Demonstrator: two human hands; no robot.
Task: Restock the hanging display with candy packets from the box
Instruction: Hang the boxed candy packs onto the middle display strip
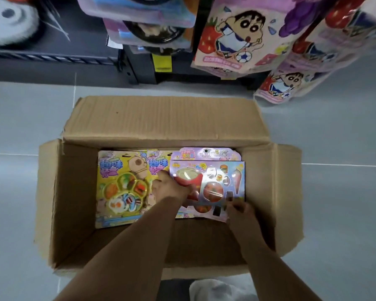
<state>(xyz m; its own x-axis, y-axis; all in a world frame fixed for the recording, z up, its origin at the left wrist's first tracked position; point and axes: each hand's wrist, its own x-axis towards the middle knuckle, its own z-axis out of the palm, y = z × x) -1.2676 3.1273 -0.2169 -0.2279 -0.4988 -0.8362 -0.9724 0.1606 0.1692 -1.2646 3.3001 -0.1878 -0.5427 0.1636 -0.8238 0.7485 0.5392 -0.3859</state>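
Inside box (74, 192) — left hand (172, 189) grasps purple packet (221, 181) left edge, right hand (240, 210) pinches its near corner.

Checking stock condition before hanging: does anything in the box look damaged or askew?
The purple packet lies tilted across the yellow packets, gripped by the left hand and right hand. The box has a creased far flap.

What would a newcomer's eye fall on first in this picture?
The open box on the floor in the middle, where both hands hold a purple packet: the left hand at its left edge, the right hand at its near corner. Yellow packets lie flat beside it on the left, and cartoon packets hang at the top right.
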